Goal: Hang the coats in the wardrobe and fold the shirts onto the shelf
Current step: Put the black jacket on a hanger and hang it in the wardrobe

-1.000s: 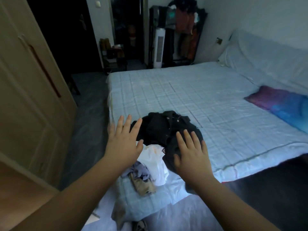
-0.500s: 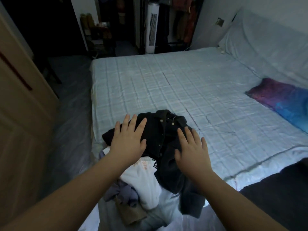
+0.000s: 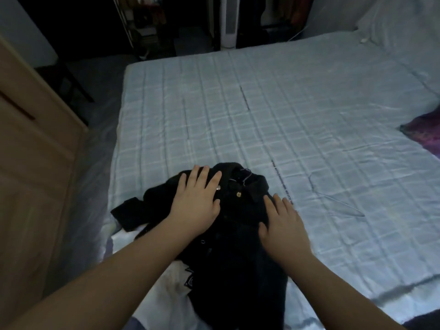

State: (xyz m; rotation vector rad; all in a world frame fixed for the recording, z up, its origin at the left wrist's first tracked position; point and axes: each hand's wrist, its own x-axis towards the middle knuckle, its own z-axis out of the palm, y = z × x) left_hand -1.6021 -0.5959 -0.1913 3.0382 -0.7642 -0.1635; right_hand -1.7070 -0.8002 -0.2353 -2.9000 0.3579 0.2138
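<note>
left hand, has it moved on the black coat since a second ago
Yes. The left hand has slid from the pile's near-left edge up onto the black coat, toward its collar, fingers flat beside the buttons.

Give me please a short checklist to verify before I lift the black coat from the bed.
1. Left hand on the coat: ok, it lies flat on it, fingers straight.
2. Right hand on the coat: ok, flat at its right edge.
3. Firm grip: not ok, neither hand is curled round the cloth.
4. Coat free of other clothes: not ok, it lies over a white shirt.
5. Hanger inside the coat: cannot tell.
6. Wardrobe open: cannot tell.
</note>
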